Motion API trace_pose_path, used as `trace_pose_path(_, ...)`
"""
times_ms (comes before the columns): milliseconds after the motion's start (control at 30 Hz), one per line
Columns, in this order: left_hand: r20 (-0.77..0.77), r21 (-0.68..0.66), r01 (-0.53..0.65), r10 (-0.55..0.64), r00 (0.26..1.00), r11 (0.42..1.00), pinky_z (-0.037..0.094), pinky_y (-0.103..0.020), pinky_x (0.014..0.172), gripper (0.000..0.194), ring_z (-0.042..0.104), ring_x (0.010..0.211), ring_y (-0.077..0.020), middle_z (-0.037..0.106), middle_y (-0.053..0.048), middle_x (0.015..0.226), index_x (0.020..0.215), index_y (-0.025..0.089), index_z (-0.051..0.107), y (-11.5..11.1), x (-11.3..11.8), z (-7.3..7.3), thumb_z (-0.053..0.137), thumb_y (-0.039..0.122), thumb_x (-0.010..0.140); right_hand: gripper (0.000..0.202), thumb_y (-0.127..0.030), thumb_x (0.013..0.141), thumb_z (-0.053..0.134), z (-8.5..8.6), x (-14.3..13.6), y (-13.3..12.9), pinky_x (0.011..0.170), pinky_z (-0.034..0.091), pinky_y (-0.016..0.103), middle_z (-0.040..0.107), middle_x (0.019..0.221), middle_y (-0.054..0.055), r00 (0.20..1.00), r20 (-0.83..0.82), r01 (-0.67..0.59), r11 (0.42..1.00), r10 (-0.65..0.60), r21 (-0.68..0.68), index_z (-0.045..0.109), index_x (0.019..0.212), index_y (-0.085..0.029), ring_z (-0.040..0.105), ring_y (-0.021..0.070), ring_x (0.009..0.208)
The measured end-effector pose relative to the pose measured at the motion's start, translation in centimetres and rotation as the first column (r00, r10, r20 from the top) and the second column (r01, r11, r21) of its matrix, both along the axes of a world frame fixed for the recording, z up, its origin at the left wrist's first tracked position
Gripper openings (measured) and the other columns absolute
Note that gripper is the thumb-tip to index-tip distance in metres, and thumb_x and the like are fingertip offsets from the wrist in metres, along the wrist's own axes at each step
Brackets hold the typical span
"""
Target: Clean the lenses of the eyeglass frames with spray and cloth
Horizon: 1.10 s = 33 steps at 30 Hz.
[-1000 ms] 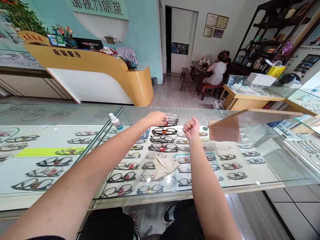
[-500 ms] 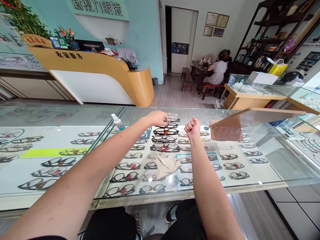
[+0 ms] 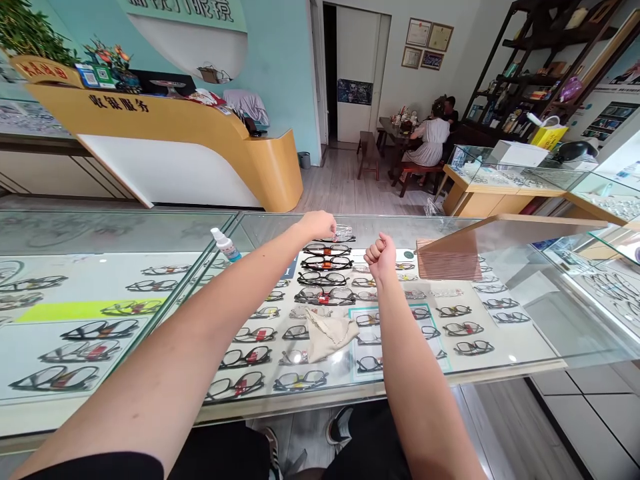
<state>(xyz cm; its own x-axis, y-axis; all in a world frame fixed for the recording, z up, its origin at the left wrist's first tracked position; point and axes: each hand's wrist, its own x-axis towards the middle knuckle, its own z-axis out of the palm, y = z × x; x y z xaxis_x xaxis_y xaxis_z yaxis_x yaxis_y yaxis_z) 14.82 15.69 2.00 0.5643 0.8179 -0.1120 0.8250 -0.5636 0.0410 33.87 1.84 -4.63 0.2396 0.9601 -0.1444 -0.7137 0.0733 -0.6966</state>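
My left hand (image 3: 318, 225) reaches over the counter to the far end of the middle column of eyeglasses. Its fingers are pinched at the left side of a clear-rimmed pair of eyeglasses (image 3: 344, 232); the exact grip is partly hidden. Closer to me, several dark-framed eyeglasses (image 3: 326, 263) with red and orange tags lie in a column on the glass. My right hand (image 3: 381, 256) is held in a loose fist to the right of that column, with nothing showing in it. A crumpled beige cloth (image 3: 330, 335) lies on the glass nearer to me.
A white-capped spray bottle (image 3: 226, 245) stands left of my left forearm. To the right, a wooden board (image 3: 510, 230) stands slanted on the glass counter (image 3: 537, 327). More eyeglasses (image 3: 465, 329) show in rows beneath the glass. Two people sit at a table (image 3: 395, 128) far back.
My left hand has moved slightly farther along the column, to the clear-rimmed eyeglasses at the end. My right fist stays nearly in place. The view has shifted a little.
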Motion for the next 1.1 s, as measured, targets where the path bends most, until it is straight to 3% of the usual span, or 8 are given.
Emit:
trace_pose_path(300,0.123,-0.015,0.004,-0.002,0.992,1.000,0.046,-0.029,0.075,0.026,0.070,0.088,-0.0238,0.084,-0.006,0.098,0.097,0.027,0.090,-0.6,-0.8,1.3,0.076,0.037,0.078,0.060,-0.037,0.101,0.057,-0.3,0.1,0.2,0.040,0.016,0.025,0.010,0.047,-0.010,1.000,0.013,-0.012,1.000,0.012,0.003,0.008,0.069,-0.026,0.008,0.0102,0.046)
trace_pose_path(467,0.329,-0.011,-0.015,0.018,0.944,1.000,0.037,-0.030,0.065,0.030,0.062,0.075,-0.0193,0.076,-0.003,0.082,0.101,0.025,0.090,-3.3,-2.9,2.7,0.073,0.042,0.084,0.060,-0.039,0.102,0.052,0.0,0.3,0.0,0.039,0.015,0.024,0.011,0.046,-0.009,0.999,0.009,-0.045,0.998,0.045,0.034,0.008,0.065,-0.025,0.007,0.0097,0.044)
trace_pose_path(533,0.544,-0.037,-0.026,0.042,0.838,0.999,0.030,-0.032,0.061,0.032,0.050,0.063,-0.0169,0.061,-0.001,0.065,0.099,0.022,0.089,-5.5,-4.2,2.7,0.073,0.047,0.086,0.061,-0.046,0.104,0.048,0.3,0.3,-0.3,0.039,0.016,0.024,0.013,0.045,-0.009,0.997,0.011,-0.079,0.995,0.078,0.056,0.010,0.062,-0.025,0.008,0.0097,0.043)
trace_pose_path(633,0.810,-0.102,-0.047,0.111,0.576,0.994,0.020,-0.032,0.061,0.036,0.031,0.056,-0.0133,0.038,0.006,0.056,0.098,0.018,0.087,-9.8,-6.7,1.6,0.074,0.051,0.088,0.064,-0.053,0.104,0.048,0.9,-0.3,-0.6,0.039,0.016,0.025,0.014,0.043,-0.008,0.989,0.061,-0.141,0.985,0.136,0.104,0.013,0.057,-0.026,0.010,0.0095,0.040)
trace_pose_path(800,0.939,-0.173,-0.041,0.178,0.294,0.984,0.020,-0.029,0.062,0.039,0.026,0.057,-0.0111,0.028,0.009,0.057,0.098,0.016,0.085,-15.4,-10.9,-1.6,0.078,0.053,0.086,0.067,-0.053,0.095,0.061,2.5,-2.7,-1.4,0.040,0.013,0.026,0.013,0.043,-0.009,0.953,0.231,-0.236,0.957,0.194,0.169,0.015,0.054,-0.026,0.011,0.0084,0.041)
trace_pose_path(967,0.965,-0.261,-0.036,0.261,0.001,0.965,0.020,-0.028,0.059,0.043,0.026,0.057,-0.0099,0.032,0.009,0.056,0.092,0.015,0.081,-16.5,-12.3,-3.7,0.085,0.056,0.078,0.069,-0.058,0.089,0.069,4.0,-6.5,-3.1,0.044,0.013,0.028,0.011,0.046,-0.010,0.881,0.410,-0.332,0.926,0.237,0.180,0.019,0.053,-0.027,0.011,0.0086,0.045)
trace_pose_path(1033,0.944,-0.322,0.023,0.323,-0.062,0.947,0.021,-0.028,0.059,0.047,0.025,0.056,-0.0092,0.033,0.009,0.055,0.089,0.016,0.080,-16.5,-12.1,-4.0,0.089,0.060,0.074,0.065,-0.057,0.087,0.073,4.1,-7.9,-4.0,0.047,0.013,0.029,0.016,0.049,-0.010,0.836,0.509,-0.330,0.930,0.207,0.164,0.027,0.053,-0.026,0.013,0.0088,0.048)
trace_pose_path(1100,0.926,-0.365,0.087,0.372,-0.072,0.927,0.021,-0.028,0.058,0.050,0.027,0.055,-0.0089,0.033,0.010,0.053,0.087,0.016,0.080,-16.5,-11.8,-4.1,0.091,0.062,0.071,0.051,-0.054,0.085,0.079,4.1,-9.0,-4.8,0.049,0.013,0.028,0.025,0.052,-0.009,0.757,0.637,-0.290,0.948,0.144,0.131,0.047,0.059,-0.024,0.017,0.0092,0.050)
